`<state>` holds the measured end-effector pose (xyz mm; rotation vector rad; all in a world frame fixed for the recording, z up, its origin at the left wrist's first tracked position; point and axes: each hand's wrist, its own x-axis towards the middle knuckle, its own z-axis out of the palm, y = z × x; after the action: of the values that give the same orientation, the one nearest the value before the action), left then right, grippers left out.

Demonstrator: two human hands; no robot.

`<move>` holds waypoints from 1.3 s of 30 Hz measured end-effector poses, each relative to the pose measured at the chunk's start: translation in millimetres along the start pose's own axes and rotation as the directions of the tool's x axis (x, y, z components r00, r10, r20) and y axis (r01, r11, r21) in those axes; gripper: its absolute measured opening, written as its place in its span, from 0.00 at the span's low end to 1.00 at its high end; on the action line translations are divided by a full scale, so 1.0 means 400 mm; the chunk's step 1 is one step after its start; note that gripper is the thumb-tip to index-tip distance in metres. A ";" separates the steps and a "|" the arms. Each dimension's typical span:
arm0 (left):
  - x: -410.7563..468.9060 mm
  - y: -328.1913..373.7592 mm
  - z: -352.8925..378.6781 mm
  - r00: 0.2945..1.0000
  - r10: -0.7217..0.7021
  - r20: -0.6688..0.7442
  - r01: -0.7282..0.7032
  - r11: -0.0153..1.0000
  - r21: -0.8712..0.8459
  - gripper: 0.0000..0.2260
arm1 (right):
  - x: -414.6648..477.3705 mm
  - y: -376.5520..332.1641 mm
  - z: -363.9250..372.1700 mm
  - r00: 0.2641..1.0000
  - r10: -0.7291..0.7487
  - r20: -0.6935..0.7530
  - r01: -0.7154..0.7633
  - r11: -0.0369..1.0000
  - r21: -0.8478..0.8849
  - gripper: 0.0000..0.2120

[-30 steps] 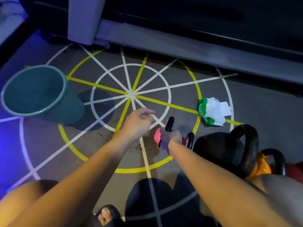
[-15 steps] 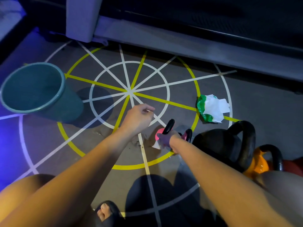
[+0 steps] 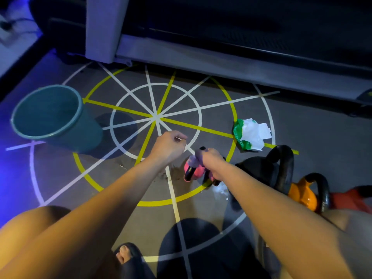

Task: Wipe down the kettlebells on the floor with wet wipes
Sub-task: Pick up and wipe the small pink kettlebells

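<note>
A person crouches on a grey gym floor [image 3: 314, 137] marked with a wheel of white and yellow lines. The right hand [image 3: 209, 159] is wrapped round the black looped handle of a small pink kettlebell [image 3: 193, 172], which sits on the yellow ring just in front of the knees. A pale, crumpled wad shows under the fingers; whether it is a wipe cannot be told. The left hand [image 3: 169, 147] hovers just beside it in a loose fist, thumb to forefinger, with nothing plainly in it. To the right stand a large, matte black kettlebell [image 3: 259, 170], a glossy orange kettlebell [image 3: 302, 195] with a black handle, and part of a red one [image 3: 350, 200], packed close together. Beyond them lies a crinkled green-and-white wipes pack [image 3: 249, 135], a white sheet sticking out. A round teal plastic bucket [image 3: 88, 133] stands at left. A wet patch [image 3: 221, 190] shines beside the pink bell.
</note>
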<state>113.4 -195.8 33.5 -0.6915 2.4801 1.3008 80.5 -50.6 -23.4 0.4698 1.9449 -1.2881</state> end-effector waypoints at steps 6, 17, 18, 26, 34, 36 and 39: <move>-0.063 0.055 0.025 0.999 -0.035 0.034 0.035 0.999 0.002 0.11 | -0.067 -0.024 -0.084 0.969 -0.245 0.033 0.243 0.968 0.058 0.18; -0.215 0.142 0.038 0.992 0.123 -0.040 -0.130 0.952 -0.278 0.04 | -0.242 -0.021 -0.294 0.809 -0.587 0.013 0.582 0.798 -0.157 0.05; -0.227 0.142 0.037 0.986 0.148 -0.069 -0.161 0.958 -0.237 0.03 | -0.252 -0.022 -0.293 0.805 -0.594 -0.010 0.584 0.794 -0.171 0.05; -0.330 0.156 0.039 0.954 0.208 -0.214 -0.281 0.870 -0.405 0.13 | -0.362 -0.030 -0.193 0.720 -0.693 0.023 0.689 0.711 -0.139 0.08; -0.341 0.141 -0.035 0.977 0.112 -0.179 -0.202 0.738 -0.644 0.10 | -0.385 -0.085 -0.102 0.750 -0.659 0.060 0.654 0.752 0.083 0.20; -0.325 0.102 -0.058 0.958 0.161 -0.239 -0.268 0.801 -0.536 0.08 | -0.370 -0.100 -0.068 0.753 -0.655 0.061 0.652 0.756 0.061 0.18; -0.271 0.027 -0.114 0.945 0.066 -0.321 -0.213 0.866 -0.451 0.06 | -0.332 -0.119 -0.008 0.779 -0.625 0.052 0.625 0.781 0.009 0.15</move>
<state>200.1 -196.3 113.7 -0.8813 2.4774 2.0509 135.3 -55.3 106.7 -0.2594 2.1433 -1.6694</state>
